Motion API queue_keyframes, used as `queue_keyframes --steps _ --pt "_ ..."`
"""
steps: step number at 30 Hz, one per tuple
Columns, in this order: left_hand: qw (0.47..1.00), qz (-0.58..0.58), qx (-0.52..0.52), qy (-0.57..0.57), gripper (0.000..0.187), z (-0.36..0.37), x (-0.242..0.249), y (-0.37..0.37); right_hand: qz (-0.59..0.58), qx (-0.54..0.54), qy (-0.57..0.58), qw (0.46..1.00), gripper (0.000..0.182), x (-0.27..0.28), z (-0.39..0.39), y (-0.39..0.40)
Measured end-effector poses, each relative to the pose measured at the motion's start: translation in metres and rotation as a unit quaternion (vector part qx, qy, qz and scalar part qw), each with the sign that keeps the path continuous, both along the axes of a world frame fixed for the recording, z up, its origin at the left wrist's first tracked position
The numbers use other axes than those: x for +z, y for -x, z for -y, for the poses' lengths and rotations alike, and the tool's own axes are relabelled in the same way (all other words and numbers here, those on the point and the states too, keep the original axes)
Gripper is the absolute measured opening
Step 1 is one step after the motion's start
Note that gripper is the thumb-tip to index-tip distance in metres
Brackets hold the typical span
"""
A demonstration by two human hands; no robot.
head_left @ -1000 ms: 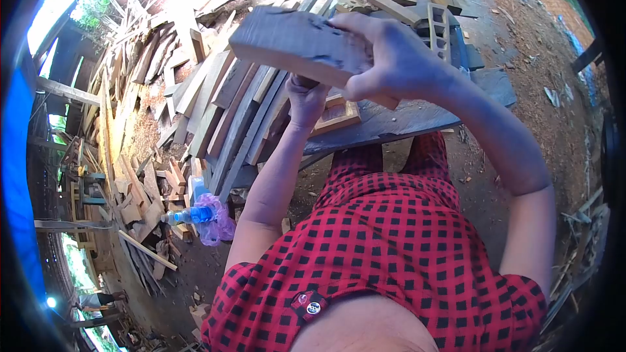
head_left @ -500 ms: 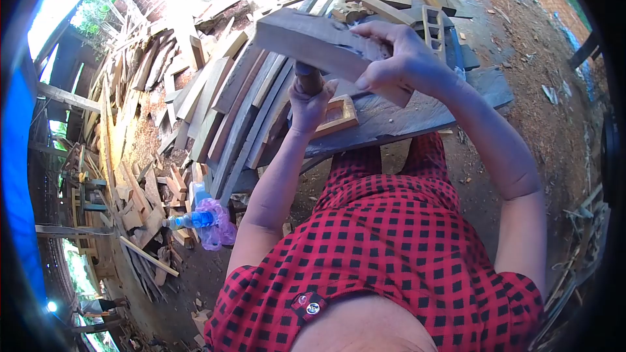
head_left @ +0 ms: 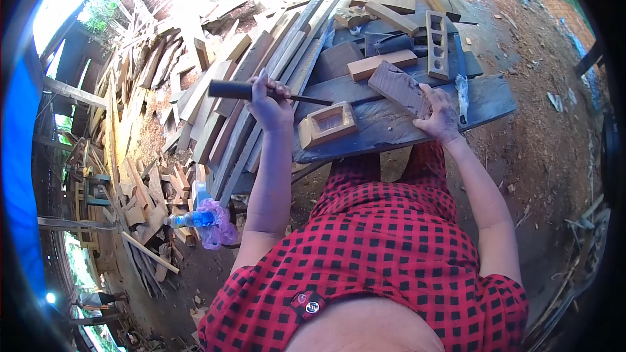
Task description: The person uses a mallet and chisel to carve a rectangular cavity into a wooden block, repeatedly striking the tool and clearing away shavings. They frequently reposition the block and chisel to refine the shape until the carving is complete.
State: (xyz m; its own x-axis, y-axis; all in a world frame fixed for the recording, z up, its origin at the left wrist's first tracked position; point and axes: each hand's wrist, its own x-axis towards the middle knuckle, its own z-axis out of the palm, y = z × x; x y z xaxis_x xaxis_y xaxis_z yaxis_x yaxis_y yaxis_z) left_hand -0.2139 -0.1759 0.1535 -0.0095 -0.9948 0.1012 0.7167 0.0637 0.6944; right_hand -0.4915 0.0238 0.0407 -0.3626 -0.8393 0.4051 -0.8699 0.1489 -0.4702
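My left hand [head_left: 271,105] is wrapped round a chisel [head_left: 228,89] with a thick dark handle. Its thin blade points right, above the bench. A brown wooden block [head_left: 399,88] lies slanted on the dark plank bench [head_left: 486,101], and my right hand [head_left: 438,116] grips its near right end. Between the hands, nearer the bench's front edge, sits a small pale wooden piece with a rectangular hollow [head_left: 328,125]. Behind the block rests a reddish wooden bar [head_left: 382,65].
A wooden frame with several openings [head_left: 437,45] stands at the back of the bench, beside a dark tool [head_left: 394,43]. Long boards [head_left: 251,107] lean along the left. A bottle [head_left: 189,220] and pink plastic bag [head_left: 220,225] are lower left. Scrap wood covers the ground.
The block has come down from mid-air onto the bench, still in my right hand. My left hand has moved up and left, and the chisel now lies crosswise in it.
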Motion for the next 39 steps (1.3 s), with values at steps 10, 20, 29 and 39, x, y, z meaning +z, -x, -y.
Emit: queue_keyframes --steps 10,20,29,39 --pt "0.612 0.717 -0.123 0.310 0.045 -0.020 -0.013 -0.025 0.041 0.002 0.057 0.998 0.082 -0.008 -0.001 0.003" --pt "0.657 0.703 -0.214 0.170 0.075 -0.011 -0.068 -0.052 0.051 0.002 0.095 0.994 0.078 -0.006 0.001 0.003" --pt "0.652 0.701 -0.232 0.171 0.077 -0.008 -0.075 -0.059 0.055 -0.001 0.095 0.994 0.077 -0.007 0.001 0.004" --pt "0.688 0.700 -0.066 0.180 0.075 -0.054 -0.089 -0.065 0.061 -0.005 0.081 0.995 0.076 -0.004 0.000 0.001"
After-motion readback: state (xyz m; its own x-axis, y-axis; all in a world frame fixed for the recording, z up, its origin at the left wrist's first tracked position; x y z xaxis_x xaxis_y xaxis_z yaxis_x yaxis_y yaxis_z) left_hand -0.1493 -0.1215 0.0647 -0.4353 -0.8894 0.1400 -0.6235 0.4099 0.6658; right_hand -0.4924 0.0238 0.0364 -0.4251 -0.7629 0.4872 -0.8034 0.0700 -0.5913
